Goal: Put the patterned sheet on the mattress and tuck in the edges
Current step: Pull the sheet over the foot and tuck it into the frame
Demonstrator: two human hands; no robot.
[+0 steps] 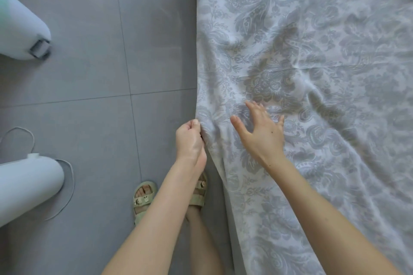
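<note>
Two hands at the left side of a bed, seen from above. The patterned sheet (312,73), white with a grey paisley print, lies spread and wrinkled over the top of the bed and hangs over its side; the mattress beneath is hidden. The left hand (190,138) grasps the hanging edge of the sheet, its fingers (194,123) curled round a fold. The right hand (261,131) is palm down over the sheet just beside it, fingers released and spread; whether it touches the cloth cannot be told. On the grey tiled floor (89,73) stand two feet in pale sandals (144,196), well apart from two white appliances (22,29) and a thin cord (71,185).
</note>
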